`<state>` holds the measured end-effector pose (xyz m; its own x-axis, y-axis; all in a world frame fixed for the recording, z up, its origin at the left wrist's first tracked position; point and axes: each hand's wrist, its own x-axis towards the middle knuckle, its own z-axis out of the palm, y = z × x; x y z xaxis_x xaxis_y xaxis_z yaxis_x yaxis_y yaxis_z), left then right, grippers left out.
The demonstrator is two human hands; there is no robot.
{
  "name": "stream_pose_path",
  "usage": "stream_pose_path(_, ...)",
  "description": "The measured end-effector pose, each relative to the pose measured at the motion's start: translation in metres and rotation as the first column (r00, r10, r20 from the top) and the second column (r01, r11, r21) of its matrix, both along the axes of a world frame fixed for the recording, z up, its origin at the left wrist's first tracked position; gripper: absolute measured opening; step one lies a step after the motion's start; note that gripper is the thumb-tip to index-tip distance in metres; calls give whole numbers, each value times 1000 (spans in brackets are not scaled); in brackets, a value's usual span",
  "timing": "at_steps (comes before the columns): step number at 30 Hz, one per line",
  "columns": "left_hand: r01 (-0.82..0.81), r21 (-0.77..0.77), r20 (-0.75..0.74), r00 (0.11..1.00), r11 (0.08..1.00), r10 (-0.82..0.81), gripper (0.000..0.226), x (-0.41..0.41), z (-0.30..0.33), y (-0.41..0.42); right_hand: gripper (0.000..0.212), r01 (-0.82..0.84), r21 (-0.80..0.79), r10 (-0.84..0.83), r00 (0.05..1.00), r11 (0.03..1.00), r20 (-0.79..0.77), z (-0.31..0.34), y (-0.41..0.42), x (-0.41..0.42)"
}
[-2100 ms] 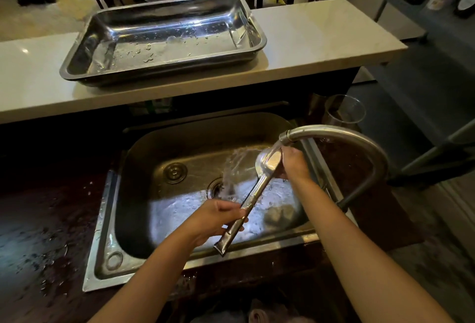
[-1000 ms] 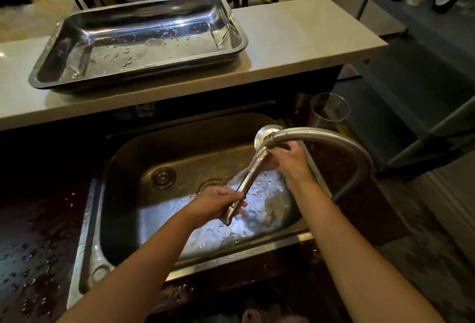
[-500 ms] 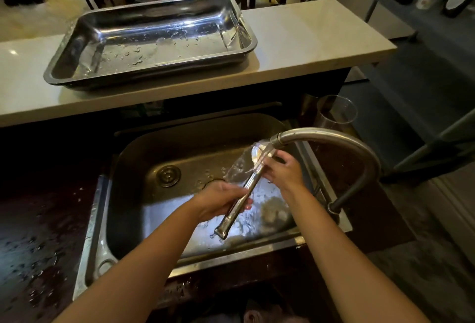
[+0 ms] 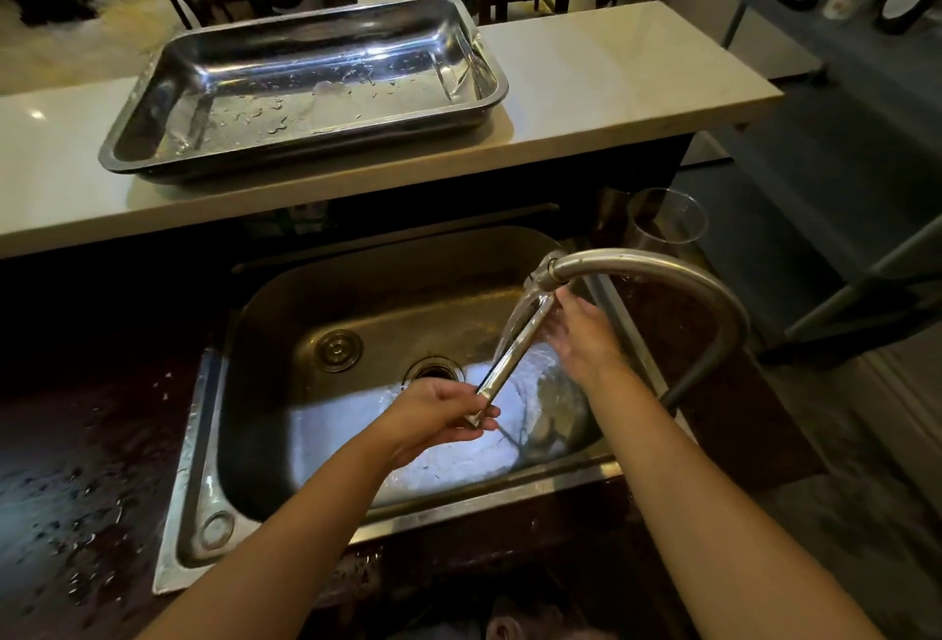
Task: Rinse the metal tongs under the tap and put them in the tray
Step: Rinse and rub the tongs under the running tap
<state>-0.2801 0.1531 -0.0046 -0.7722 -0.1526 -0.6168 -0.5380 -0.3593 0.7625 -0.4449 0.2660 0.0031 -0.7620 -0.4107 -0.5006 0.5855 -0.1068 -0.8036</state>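
Observation:
The metal tongs (image 4: 515, 354) slant up over the steel sink (image 4: 285, 384), their head right under the tap spout (image 4: 548, 275) with water running over them. My left hand (image 4: 438, 412) grips the lower handle end. My right hand (image 4: 581, 333) is beside the upper part of the tongs, fingers spread and touching them in the water stream. The steel tray (image 4: 489, 89) lies on the pale counter beyond the sink, holding only water drops.
The curved tap pipe (image 4: 713, 303) arches over the sink's right side. A clear glass (image 4: 668, 221) stands behind the tap. The dark worktop (image 4: 76, 461) left of the sink is wet. A grey rack (image 4: 866, 79) stands at the right; chairs behind the counter.
My left hand has slid down to the tongs' end. My right hand has opened and shifted slightly right of the tongs. The tongs stay under the running water.

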Motion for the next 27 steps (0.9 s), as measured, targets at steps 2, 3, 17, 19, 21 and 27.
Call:
stream_pose_path(2, -77, -54, -9, 997, 996, 76, 11, 0, -4, 8, 27, -45, 51, 42, 998, 998, 46, -4, -3, 9)
stream_pose_path(3, -115, -41, -15, 993, 993, 114, 12, 1, -6, 11, 26, -79, 76, 74, 995, 994, 66, -6, -5, 16)
stream_pose_path(17, -49, -804, 1, 997, 593, 83, 7, -20, 6, 38, 37, -172, 420, 202, 979, 891, -28, -13, -15, 44)
stream_pose_path(19, 7, -917, 0, 1000, 399, -17, 6, -15, 6, 38, 51, -180, 458, 223, 974, 870, -40, -14, -17, 42)
stream_pose_path(21, 2, -931, -17, 999, 364, -48, 8, -13, 5, 38, 48, -180, 468, 222, 975, 865, -34, -18, -16, 41)
stream_pose_path(27, 51, -982, 7, 971, 180, -239, 30, -12, 9, 37, 20, -194, 324, 166, 980, 926, 113, -32, -10, 52)
